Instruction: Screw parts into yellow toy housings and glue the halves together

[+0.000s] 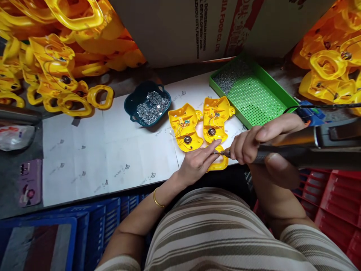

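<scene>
An electric screwdriver [299,150] lies in my right hand [262,143], fingers wrapped round its dark body. Its bit [221,153] points left and meets the fingertips of my left hand [197,162]. Those fingers are pressed together over a yellow plastic ring-shaped part [220,165] at the table's near edge; whatever they pinch is hidden. Just beyond are two yellow plastic housing halves, a left one [180,122] and a right one [213,113], open side up. Each shows thin wires, a small circuit board and a round speaker.
A dark green bowl [129,105] and a green perforated tray [265,101] hold small metal screws. Yellow parts are heaped at left [53,75] and right [329,75]. A carton [169,30] stands behind. A purple phone [30,182] lies far left; blue crates [96,222] and red crates [335,203] are below.
</scene>
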Demonstrator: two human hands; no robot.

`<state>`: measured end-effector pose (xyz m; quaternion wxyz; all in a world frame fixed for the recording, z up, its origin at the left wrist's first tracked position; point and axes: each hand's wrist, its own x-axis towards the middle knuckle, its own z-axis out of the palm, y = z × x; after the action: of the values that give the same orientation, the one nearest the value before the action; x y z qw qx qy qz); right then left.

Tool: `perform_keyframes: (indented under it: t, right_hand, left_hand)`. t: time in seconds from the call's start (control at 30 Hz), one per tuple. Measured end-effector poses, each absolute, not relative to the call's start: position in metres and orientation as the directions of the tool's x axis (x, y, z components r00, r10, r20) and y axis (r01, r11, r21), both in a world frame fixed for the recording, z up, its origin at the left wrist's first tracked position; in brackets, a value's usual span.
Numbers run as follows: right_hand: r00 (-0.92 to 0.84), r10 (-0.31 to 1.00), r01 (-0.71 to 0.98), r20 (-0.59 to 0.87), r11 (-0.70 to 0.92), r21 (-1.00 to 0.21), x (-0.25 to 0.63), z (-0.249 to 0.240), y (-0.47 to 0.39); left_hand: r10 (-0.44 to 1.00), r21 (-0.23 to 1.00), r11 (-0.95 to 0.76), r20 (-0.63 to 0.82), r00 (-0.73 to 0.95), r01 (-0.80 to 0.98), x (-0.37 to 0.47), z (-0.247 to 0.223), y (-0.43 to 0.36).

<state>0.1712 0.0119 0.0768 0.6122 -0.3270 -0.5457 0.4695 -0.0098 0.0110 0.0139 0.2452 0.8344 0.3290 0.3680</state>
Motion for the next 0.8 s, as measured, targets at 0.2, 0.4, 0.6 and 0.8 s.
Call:
perform_keyframes:
  t: [0.2,0.4,0.6,0.8]
  right_hand:
    - [-0.048,0.923,-0.295,0.381,0.351,-0.888,0.167,0.082,0.019]
    - [-0.027,0.931,-0.266,0.365,0.345,-0.900,0.164,0.081,0.016]
    - [-0.001,0.933,-0.243,0.360,0.349,-0.905,0.160,0.083,0.011]
    - [-0.080,0.933,-0.270,0.350,0.318,-0.909,0.168,0.079,0.015]
  left_hand:
    - [0.709,0.634,-0.691,0.505,0.492,0.346,-0.007,0.011,0.011]
    - [0.712,0.675,-0.671,0.470,0.521,0.308,-0.007,0.011,0.015]
    - [0.713,0.666,-0.672,0.460,0.530,0.325,-0.006,0.009,0.015]
    - [0.737,0.682,-0.639,0.411,0.537,0.356,-0.006,0.011,0.013]
